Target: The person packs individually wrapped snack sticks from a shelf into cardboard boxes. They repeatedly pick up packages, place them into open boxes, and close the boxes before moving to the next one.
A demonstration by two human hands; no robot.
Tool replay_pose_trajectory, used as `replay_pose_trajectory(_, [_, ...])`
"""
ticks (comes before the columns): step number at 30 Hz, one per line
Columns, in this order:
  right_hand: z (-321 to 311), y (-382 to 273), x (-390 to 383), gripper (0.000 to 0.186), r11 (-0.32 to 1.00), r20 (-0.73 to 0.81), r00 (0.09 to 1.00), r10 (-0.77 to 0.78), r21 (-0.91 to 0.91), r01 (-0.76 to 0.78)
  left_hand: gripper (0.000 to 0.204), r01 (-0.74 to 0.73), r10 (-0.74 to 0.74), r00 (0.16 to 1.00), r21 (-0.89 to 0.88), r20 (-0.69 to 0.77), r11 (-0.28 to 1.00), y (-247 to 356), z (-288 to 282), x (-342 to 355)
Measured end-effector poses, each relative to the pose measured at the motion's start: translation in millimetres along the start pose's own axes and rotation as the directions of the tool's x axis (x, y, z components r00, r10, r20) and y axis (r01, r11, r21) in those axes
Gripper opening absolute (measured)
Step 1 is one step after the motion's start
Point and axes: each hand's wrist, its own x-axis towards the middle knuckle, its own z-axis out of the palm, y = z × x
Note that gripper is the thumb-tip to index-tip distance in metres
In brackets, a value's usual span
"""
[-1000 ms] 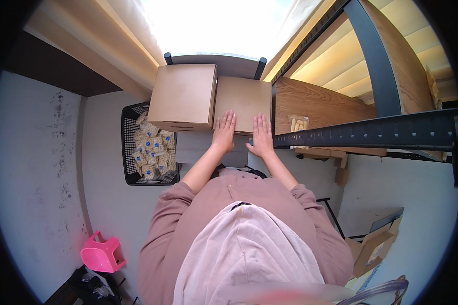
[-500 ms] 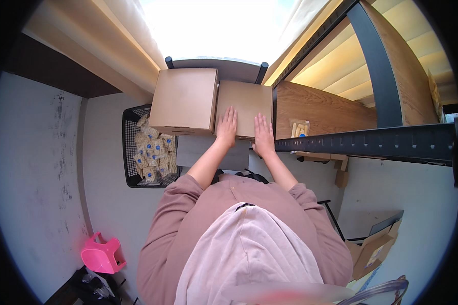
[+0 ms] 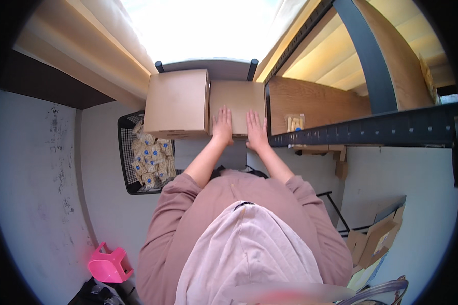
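Two closed brown cardboard boxes stand side by side in front of me. The left cardboard box (image 3: pixel 177 100) looks taller than the right cardboard box (image 3: pixel 237 95). My left hand (image 3: pixel 223 127) lies flat on the near left part of the right box's top, fingers stretched away from me. My right hand (image 3: pixel 257 131) rests on the same box near its right edge, fingers also extended. Neither hand holds anything. The box's near side is mostly hidden beneath my hands.
Left of the boxes, a black plastic basket (image 3: pixel 123 152) holds many small packets (image 3: pixel 155 161). A wooden shelf (image 3: pixel 320 101) with a black metal frame (image 3: pixel 361 128) borders the right side; a packet (image 3: pixel 295 122) lies on it. A pink stool (image 3: pixel 109 263) and open cartons (image 3: pixel 379 239) stand lower down.
My view has shifted slightly, moving the boxes a little left in the picture. My right hand sits closer to the left hand on the box; both remain flat.
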Motion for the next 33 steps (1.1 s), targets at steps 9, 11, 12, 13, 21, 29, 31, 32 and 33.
replay_pose_trajectory(9, [-2.6, -18.6, -32.3, 0.098, 0.997, 0.052, 0.999, 0.013, 0.077, -0.017, 0.106, -0.181, 0.135, 0.968, -0.212, -0.214, 0.96, 3.9, 22.7, -29.5])
replay_pose_trajectory(11, [2.2, -25.4, -39.5, 0.083, 0.991, -0.214, 0.977, -0.004, 0.13, 0.033, 0.106, -0.163, 0.13, 0.977, -0.2, -0.171, 0.966, 3.2, 16.4, -28.9])
replay_pose_trajectory(12, [4.9, -26.6, -44.0, 0.077, 0.987, -0.345, 0.938, -0.009, 0.145, 0.062, 0.104, -0.2, 0.149, 0.965, -0.235, -0.217, 0.951, 3.1, 13.1, -29.2])
replay_pose_trajectory(13, [7.2, -25.8, -49.6, 0.066, 0.971, -0.393, 0.919, -0.032, 0.207, 0.122, 0.102, -0.236, 0.165, 0.951, -0.269, -0.262, 0.934, 2.4, 10.9, -31.7])
replay_pose_trajectory(21, [61.4, 40.9, -153.6, 0.012, 0.839, -0.524, 0.69, 0.499, 0.492, -0.232, 0.07, -0.668, 0.363, 0.722, -0.459, -0.588, 0.586, 11.4, 34.4, -95.7])
replay_pose_trajectory(29, [64.6, 110.5, -203.1, 0.013, 0.561, -0.372, 0.535, 0.758, 0.79, -0.246, 0.046, -0.597, 0.554, 0.78, -0.61, -0.291, 0.521, 81.3, 80.6, -115.9])
replay_pose_trajectory(31, [50.3, 103.7, -226.1, 0.012, 0.522, -0.332, 0.577, 0.746, 0.83, -0.198, 0.046, -0.555, 0.477, 0.81, -0.708, -0.341, 0.436, 125.6, 86.2, -107.0])
replay_pose_trajectory(32, [39.6, 98.4, -249.7, 0.011, 0.515, -0.313, 0.61, 0.728, 0.837, -0.185, 0.047, -0.532, 0.439, 0.824, -0.755, -0.357, 0.384, 151.1, 91.8, -101.2])
replay_pose_trajectory(33, [31.9, 99.0, -276.0, 0.011, 0.561, -0.336, 0.633, 0.697, 0.806, -0.189, 0.051, -0.447, 0.336, 0.877, -0.842, -0.344, 0.303, 177.0, 108.0, -85.1])
